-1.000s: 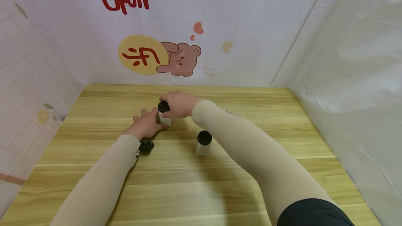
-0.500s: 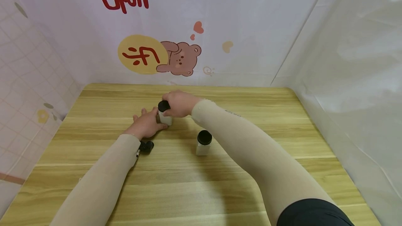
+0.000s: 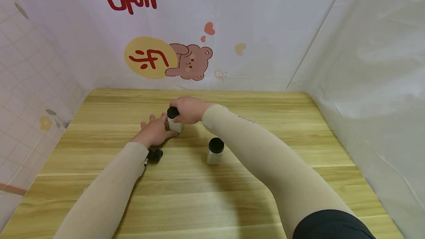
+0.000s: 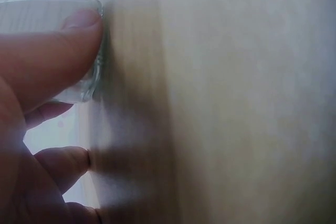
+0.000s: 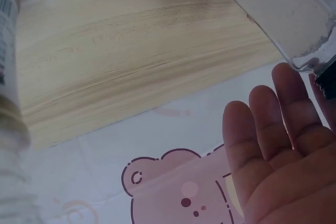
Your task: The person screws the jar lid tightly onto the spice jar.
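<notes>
In the head view, a small clear jar (image 3: pixel 175 125) with a black lid stands upright toward the back left of the table. My left hand (image 3: pixel 154 131) grips its lower body, the thumb across the near side in the left wrist view. Around the black lid (image 3: pixel 172 112) my right hand (image 3: pixel 189 110) curls its thumb and finger. Pale powder shows through the jar wall (image 5: pixel 278 11) in the right wrist view, where the other fingers (image 5: pixel 244 135) of the right hand extend below the lid.
A second black-lidded jar (image 3: pixel 215 152) stands nearer the front, just left of the right forearm. White printed sheets (image 3: pixel 259 40) wall the wooden table (image 3: pixel 186 202) at the back and sides. A small black device (image 3: pixel 154 155) sits at the left wrist.
My right fingers shift slightly about the lid, lifting a little and then coming back. The left hand and both jars stay in place.
</notes>
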Available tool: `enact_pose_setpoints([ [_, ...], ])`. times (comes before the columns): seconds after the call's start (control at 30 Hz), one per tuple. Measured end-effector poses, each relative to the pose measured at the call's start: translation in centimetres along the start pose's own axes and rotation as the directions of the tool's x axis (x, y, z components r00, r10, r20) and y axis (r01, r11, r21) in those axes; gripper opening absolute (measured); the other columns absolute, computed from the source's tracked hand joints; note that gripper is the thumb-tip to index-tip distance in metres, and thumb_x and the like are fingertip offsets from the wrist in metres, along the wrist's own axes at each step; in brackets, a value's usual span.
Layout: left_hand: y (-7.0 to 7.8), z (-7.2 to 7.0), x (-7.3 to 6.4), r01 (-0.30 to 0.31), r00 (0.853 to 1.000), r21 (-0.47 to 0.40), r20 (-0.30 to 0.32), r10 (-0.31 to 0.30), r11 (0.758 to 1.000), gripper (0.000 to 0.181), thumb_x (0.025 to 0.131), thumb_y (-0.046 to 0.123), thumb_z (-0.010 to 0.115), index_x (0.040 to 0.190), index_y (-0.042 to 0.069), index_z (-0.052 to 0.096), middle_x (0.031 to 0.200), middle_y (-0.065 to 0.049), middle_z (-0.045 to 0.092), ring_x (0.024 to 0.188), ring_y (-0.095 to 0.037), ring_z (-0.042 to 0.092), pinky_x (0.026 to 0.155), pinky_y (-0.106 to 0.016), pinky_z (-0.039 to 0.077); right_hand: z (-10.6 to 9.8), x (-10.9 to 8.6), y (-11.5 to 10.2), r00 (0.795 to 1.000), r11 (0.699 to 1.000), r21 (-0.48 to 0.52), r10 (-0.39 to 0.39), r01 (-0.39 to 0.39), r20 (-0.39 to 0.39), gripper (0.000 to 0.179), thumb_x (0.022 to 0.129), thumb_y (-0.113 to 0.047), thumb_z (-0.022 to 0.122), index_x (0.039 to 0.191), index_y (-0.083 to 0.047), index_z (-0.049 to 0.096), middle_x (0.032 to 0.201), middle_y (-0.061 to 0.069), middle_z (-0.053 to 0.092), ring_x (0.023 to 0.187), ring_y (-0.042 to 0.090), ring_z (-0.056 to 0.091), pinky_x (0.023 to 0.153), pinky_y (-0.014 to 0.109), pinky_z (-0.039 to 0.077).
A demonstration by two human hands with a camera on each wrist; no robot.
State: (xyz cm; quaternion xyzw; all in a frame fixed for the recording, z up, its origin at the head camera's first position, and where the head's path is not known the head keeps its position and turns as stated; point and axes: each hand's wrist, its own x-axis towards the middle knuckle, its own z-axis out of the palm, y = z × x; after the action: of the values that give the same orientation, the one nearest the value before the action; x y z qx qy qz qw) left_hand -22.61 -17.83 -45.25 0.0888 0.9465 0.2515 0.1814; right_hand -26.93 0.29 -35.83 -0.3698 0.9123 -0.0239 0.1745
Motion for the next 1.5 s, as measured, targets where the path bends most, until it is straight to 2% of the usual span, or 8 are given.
enact_pose_setpoints([
  [0.17, 0.02, 0.0, 0.0, 0.002, 1.0, -0.004, 0.002, -0.002, 1.0, 0.093, 0.101, 0.045, 0.069, 0.17, 0.015, 0.014, 0.172, -0.025, 0.024, 0.155, -0.064, -0.007, 0.115, -0.086, -0.004, -0.11, -0.05, -0.14, 1.0, 1.0, 0.003, 0.009, -0.009, 0.003, 0.048, 0.105, -0.041, 0.065, 0.144, -0.013, 0.056, 0.132, 0.002, 0.065, 0.117, 0.016, 0.061, 0.105, 0.032, 0.051],
  [0.57, -0.15, 0.09, 0.12, -0.004, 1.0, -0.011, 0.003, 0.004, 1.0, 0.091, 0.101, 0.045, 0.069, 0.17, 0.018, 0.016, 0.173, -0.024, 0.022, 0.154, -0.064, -0.008, 0.114, -0.087, -0.005, 0.07, -0.17, 0.0, 1.0, 1.0, 0.021, 0.014, -0.013, -0.01, 0.043, 0.104, -0.045, 0.065, 0.133, -0.014, 0.059, 0.117, -0.001, 0.066, 0.103, 0.015, 0.062, 0.091, 0.03, 0.052],
  [0.8, -0.14, -0.05, 0.0, -0.004, 1.0, -0.026, 0.005, 0.004, 1.0, 0.092, 0.101, 0.045, 0.069, 0.17, 0.019, 0.015, 0.174, -0.024, 0.02, 0.155, -0.063, -0.01, 0.114, -0.086, -0.006, -0.04, -0.23, -0.17, 1.0, 1.0, 0.012, 0.009, -0.009, -0.01, 0.045, 0.105, -0.043, 0.065, 0.136, -0.012, 0.058, 0.12, 0.0, 0.066, 0.104, 0.016, 0.062, 0.093, 0.031, 0.052],
  [1.03, -0.11, -0.02, 0.07, -0.002, 1.0, -0.016, -0.001, 0.002, 1.0, 0.094, 0.101, 0.045, 0.069, 0.17, 0.015, 0.013, 0.171, -0.025, 0.026, 0.155, -0.063, -0.009, 0.114, -0.086, -0.005, -0.12, -0.34, -0.28, 1.0, 0.999, 0.036, -0.006, 0.005, 0.009, 0.048, 0.106, -0.033, 0.065, 0.148, -0.014, 0.052, 0.138, 0.003, 0.065, 0.123, 0.016, 0.063, 0.11, 0.033, 0.05],
  [1.33, -0.01, 0.03, 0.06, -0.005, 1.0, -0.013, -0.009, 0.005, 1.0, 0.092, 0.101, 0.044, 0.07, 0.17, 0.015, 0.016, 0.171, -0.024, 0.029, 0.155, -0.064, -0.009, 0.114, -0.087, -0.004, -0.2, -0.47, -0.28, 1.0, 0.998, 0.059, 0.003, -0.004, 0.015, 0.044, 0.106, -0.034, 0.065, 0.144, -0.015, 0.054, 0.133, 0.001, 0.066, 0.118, 0.014, 0.062, 0.107, 0.033, 0.051],
  [1.5, 0.01, 0.1, 0.12, -0.002, 1.0, -0.005, -0.006, 0.002, 1.0, 0.093, 0.101, 0.045, 0.07, 0.17, 0.015, 0.015, 0.172, -0.025, 0.024, 0.155, -0.064, -0.009, 0.114, -0.086, -0.004, -0.31, -0.55, -0.38, 1.0, 0.998, 0.058, 0.006, -0.007, 0.016, 0.043, 0.106, -0.034, 0.066, 0.142, -0.014, 0.055, 0.131, 0.001, 0.066, 0.116, 0.015, 0.062, 0.107, 0.033, 0.051],
])
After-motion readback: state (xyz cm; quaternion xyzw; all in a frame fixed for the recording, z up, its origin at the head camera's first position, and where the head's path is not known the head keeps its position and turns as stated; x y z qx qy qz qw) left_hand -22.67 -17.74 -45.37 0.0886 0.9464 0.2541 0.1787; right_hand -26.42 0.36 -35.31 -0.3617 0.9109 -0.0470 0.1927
